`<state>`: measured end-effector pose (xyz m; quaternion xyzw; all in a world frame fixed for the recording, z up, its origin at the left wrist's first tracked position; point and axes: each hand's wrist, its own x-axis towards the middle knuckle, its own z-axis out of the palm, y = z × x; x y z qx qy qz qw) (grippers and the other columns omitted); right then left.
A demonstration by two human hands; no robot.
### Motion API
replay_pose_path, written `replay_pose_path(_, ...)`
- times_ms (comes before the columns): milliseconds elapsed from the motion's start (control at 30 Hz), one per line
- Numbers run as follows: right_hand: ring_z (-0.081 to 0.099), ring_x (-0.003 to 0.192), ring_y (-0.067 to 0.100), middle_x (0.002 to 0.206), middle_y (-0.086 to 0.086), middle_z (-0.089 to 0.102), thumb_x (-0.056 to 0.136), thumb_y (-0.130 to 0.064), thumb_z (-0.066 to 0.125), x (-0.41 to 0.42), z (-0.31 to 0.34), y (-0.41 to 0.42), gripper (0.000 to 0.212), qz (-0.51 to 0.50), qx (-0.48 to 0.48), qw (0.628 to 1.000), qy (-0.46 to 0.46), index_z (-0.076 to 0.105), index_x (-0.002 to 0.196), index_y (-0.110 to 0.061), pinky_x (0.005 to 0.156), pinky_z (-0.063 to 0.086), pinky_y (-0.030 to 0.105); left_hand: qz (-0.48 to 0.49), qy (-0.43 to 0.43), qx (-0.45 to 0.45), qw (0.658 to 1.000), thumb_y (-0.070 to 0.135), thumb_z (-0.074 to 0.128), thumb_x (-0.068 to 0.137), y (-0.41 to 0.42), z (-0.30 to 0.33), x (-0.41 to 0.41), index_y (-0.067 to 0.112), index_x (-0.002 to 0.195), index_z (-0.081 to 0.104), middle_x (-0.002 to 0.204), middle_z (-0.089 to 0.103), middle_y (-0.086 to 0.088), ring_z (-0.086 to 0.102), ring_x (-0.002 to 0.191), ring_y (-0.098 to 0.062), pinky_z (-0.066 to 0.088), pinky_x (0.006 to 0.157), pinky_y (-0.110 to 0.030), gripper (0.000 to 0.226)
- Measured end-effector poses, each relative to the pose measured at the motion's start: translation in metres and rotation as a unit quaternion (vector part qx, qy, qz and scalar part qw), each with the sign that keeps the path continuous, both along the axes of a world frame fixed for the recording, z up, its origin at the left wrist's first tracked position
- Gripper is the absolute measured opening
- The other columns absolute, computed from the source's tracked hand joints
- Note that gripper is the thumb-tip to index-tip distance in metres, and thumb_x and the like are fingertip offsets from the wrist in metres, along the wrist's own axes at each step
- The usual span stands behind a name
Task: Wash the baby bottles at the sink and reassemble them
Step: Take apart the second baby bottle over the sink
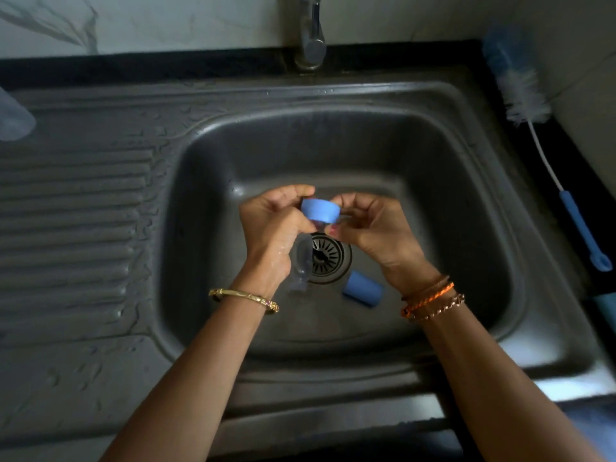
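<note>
Blue screw ring (320, 211) of a baby bottle held above the sink basin (253, 155), just over the drain (328, 258), tilted so the broad flat side faces the camera. Pinched from both sides: left hand (273, 216) with fingers curled over the ring's top-left edge and thumb below, right hand (370, 220) with fingertips curled onto the right edge. Something clear, possibly a teat, glimpsed under the ring between the fingers, too hidden to tell for certain. Lower down, on the basin floor, a clear bottle part (301, 265) lying just left of the drain, partly behind the left wrist, outline faint against the steel. To the right of the drain, a blue cylindrical cap (362, 288) lying on its side, apart from the clear piece. Water sheen on the left hand and wrist. Gold bangle (245, 296) on the left wrist; orange braided band and chain bracelets (431, 300) on the right. Beyond the basin, a ribbed drainboard (73, 235) to the left, beaded with droplets, and a blurred translucent object (13, 118) at its far left edge. Chrome tap (311, 38) at the back, centred over the sink. On the dark counter to the right, a bottle brush (546, 135) with blue and white bristles, white stem and blue handle, lying alongside the sink rim.
</note>
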<state>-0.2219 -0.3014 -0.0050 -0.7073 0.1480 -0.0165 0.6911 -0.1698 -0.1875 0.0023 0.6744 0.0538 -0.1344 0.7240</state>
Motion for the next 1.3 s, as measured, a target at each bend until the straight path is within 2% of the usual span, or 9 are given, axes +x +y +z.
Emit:
replay_pose_path(100,0.061,0.072,0.004,0.080,0.001,0.066,0.075,0.014,0.064,-0.001,0.000,0.002,0.026,-0.009,-0.016,0.999,-0.027,0.062,0.079,-0.012,0.069,0.050,0.017,-0.045,-0.001,0.002,0.999,-0.030,0.052,0.057,0.002,-0.004,0.006,0.010,0.077,0.067,0.052,0.064,0.010,0.061,0.053,0.001,0.051,0.052,-0.014,0.047)
replay_pose_path(200,0.064,0.069,0.002,0.082,0.002,0.067,0.084,0.011,0.054,0.002,0.005,-0.003,0.020,-0.043,0.082,0.994,-0.054,0.061,0.097,-0.003,0.070,0.052,0.014,-0.096,0.029,-0.041,0.994,-0.018,0.065,0.066,0.000,0.001,-0.001,0.014,0.074,0.068,0.056,0.067,0.006,0.064,0.055,-0.003,0.052,0.055,-0.014,0.034)
replay_pose_path(433,0.065,0.064,0.006,0.082,0.008,0.066,0.084,0.007,0.057,-0.002,0.015,0.001,0.017,-0.034,0.081,0.996,-0.025,0.059,0.100,0.004,0.069,0.054,0.020,-0.066,-0.007,-0.029,0.997,-0.015,0.069,0.065,0.005,0.002,-0.004,0.013,0.074,0.070,0.067,0.062,-0.010,0.054,0.071,-0.025,0.046,0.063,-0.027,0.030)
replay_pose_path(533,0.065,0.062,0.007,0.079,0.007,0.066,0.083,0.005,0.060,-0.003,0.017,0.003,0.012,-0.041,0.076,0.996,-0.020,0.061,0.094,-0.001,0.067,0.055,0.022,-0.126,-0.011,-0.034,0.991,-0.007,0.073,0.060,0.014,-0.001,-0.001,0.015,0.081,0.071,0.068,0.071,0.001,0.067,0.069,-0.015,0.056,0.065,-0.024,0.030)
replay_pose_path(700,0.067,0.065,0.012,0.082,0.012,0.067,0.083,0.002,0.061,-0.006,0.019,0.000,0.010,-0.039,0.078,0.996,-0.003,0.062,0.093,0.000,0.065,0.057,0.025,-0.196,0.010,-0.072,0.978,0.015,0.071,0.053,0.018,-0.007,0.002,0.026,0.072,0.076,0.076,0.073,0.008,0.070,0.074,-0.006,0.053,0.063,-0.016,0.022)
replay_pose_path(833,0.067,0.067,0.015,0.082,0.012,0.068,0.084,0.002,0.062,-0.007,0.018,0.005,0.007,-0.062,0.043,0.997,-0.018,0.063,0.091,-0.001,0.065,0.057,0.028,-0.182,0.011,-0.096,0.978,0.014,0.067,0.062,0.017,-0.009,0.001,0.020,0.083,0.073,0.076,0.073,0.005,0.070,0.074,-0.008,0.054,0.065,-0.018,0.022)
replay_pose_path(1000,0.068,0.078,0.030,0.085,0.017,0.069,0.083,0.003,0.061,-0.003,0.014,0.011,0.008,-0.124,-0.062,0.990,-0.041,0.064,0.089,-0.003,0.070,0.058,0.039,-0.158,0.069,-0.128,0.977,0.007,0.050,0.090,0.009,-0.009,-0.002,0.008,0.089,0.066,0.073,0.072,0.001,0.070,0.071,-0.009,0.057,0.066,-0.020,0.016)
replay_pose_path(1200,0.066,0.067,0.012,0.081,0.010,0.068,0.084,-0.004,0.064,-0.005,0.010,0.007,0.007,-0.128,0.019,0.991,-0.044,0.063,0.091,-0.001,0.061,0.058,0.026,-0.137,0.116,-0.174,0.968,0.010,0.043,0.095,0.008,-0.010,0.000,0.007,0.090,0.065,0.073,0.073,0.001,0.070,0.071,-0.009,0.056,0.064,-0.019,0.023)
replay_pose_path(1300,0.069,0.077,0.018,0.092,0.017,0.070,0.082,-0.009,0.068,-0.004,0.002,0.012,0.020,-0.159,-0.068,0.984,-0.034,0.065,0.099,0.001,0.069,0.059,0.033,-0.137,0.119,-0.148,0.972,0.005,0.045,0.093,0.008,-0.012,0.000,0.007,0.092,0.065,0.071,0.072,0.003,0.069,0.068,-0.007,0.056,0.064,-0.018,0.020)
